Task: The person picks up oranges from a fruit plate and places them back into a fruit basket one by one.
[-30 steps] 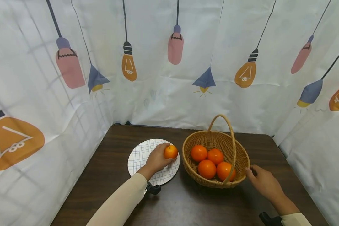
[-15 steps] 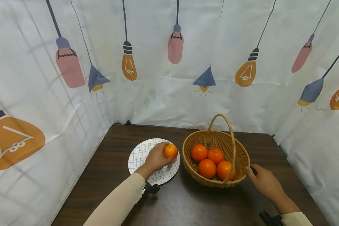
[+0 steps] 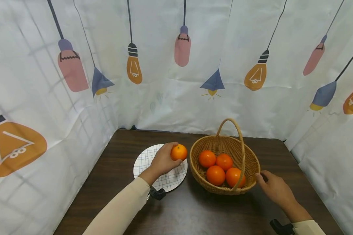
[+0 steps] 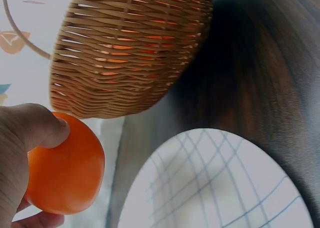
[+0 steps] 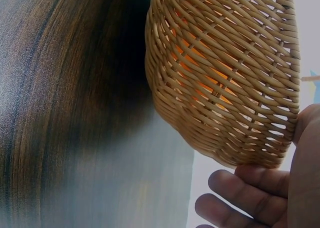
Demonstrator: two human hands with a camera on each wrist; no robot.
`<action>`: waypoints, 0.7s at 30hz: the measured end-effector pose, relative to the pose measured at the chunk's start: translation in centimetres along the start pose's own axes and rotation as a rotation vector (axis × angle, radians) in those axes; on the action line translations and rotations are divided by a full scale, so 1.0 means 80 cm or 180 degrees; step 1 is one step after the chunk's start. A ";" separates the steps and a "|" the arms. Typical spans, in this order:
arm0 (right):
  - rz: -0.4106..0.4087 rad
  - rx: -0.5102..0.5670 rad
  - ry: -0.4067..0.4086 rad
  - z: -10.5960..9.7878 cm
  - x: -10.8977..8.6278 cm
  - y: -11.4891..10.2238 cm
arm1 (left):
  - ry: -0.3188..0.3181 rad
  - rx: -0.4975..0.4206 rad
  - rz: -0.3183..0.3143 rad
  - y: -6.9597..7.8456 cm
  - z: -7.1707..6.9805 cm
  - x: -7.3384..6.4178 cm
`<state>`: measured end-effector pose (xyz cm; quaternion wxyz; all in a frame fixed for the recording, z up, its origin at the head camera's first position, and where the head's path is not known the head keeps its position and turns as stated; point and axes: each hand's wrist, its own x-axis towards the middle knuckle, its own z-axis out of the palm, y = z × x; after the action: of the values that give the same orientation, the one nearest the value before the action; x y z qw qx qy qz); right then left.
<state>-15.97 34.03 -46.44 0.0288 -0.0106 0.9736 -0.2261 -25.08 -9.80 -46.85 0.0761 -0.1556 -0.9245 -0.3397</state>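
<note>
My left hand (image 3: 164, 160) grips an orange (image 3: 178, 152) above the right part of a round white plate (image 3: 147, 163) with a blue grid pattern. In the left wrist view the thumb lies across the smooth orange (image 4: 67, 168), and the plate (image 4: 215, 183) shows apart from it. To the right stands a wicker basket (image 3: 200, 178) with an arched handle, holding several more oranges (image 3: 215, 176). My right hand (image 3: 276, 189) pinches the basket's right rim. In the right wrist view its fingers (image 5: 250, 195) are under the basket's woven side (image 5: 225, 88), the thumb mostly hidden.
Everything stands on a dark brown wooden table (image 3: 176, 212). A white curtain (image 3: 170, 107) printed with hanging lamps and bulbs encloses the back and both sides. The basket's handle (image 3: 240, 137) rises above its rim, close to the plate's right.
My left hand has lifted the orange a little upward and away from the plate. The right hand and the basket have stayed in place.
</note>
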 end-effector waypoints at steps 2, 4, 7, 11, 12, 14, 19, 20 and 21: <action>0.0001 0.0019 -0.0025 0.000 0.000 0.000 | 0.0017 0.0020 0.0016 0.003 -0.004 0.001; 0.0003 0.0047 -0.0055 0.000 -0.001 0.000 | 0.0028 0.0023 0.0036 0.006 -0.008 0.001; -0.0008 0.0070 -0.0079 0.000 -0.001 0.001 | 0.0060 0.0013 0.0092 0.012 -0.013 0.003; -0.0036 0.0061 -0.0051 0.000 0.000 0.001 | 0.0126 -0.0003 0.0167 0.020 -0.019 0.004; -0.0042 0.0060 -0.0045 0.001 0.000 0.001 | 0.0140 -0.0001 0.0171 0.022 -0.020 0.005; -0.0047 0.0061 -0.0040 0.001 0.000 0.000 | 0.0143 0.0003 0.0159 0.026 -0.023 0.005; -0.0008 0.0063 -0.0082 0.000 -0.001 -0.001 | 0.0137 -0.0037 0.0218 0.040 -0.027 0.008; 0.0000 0.0062 -0.0092 -0.001 0.000 -0.002 | 0.0131 -0.0046 0.0239 0.043 -0.027 0.008; 0.0007 0.0062 -0.0100 -0.002 0.000 -0.002 | 0.0131 -0.0052 0.0260 0.046 -0.027 0.009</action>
<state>-15.95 33.96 -46.23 0.0445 -0.0129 0.9708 -0.2353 -24.42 -8.41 -42.78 0.1076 -0.1869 -0.9128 -0.3469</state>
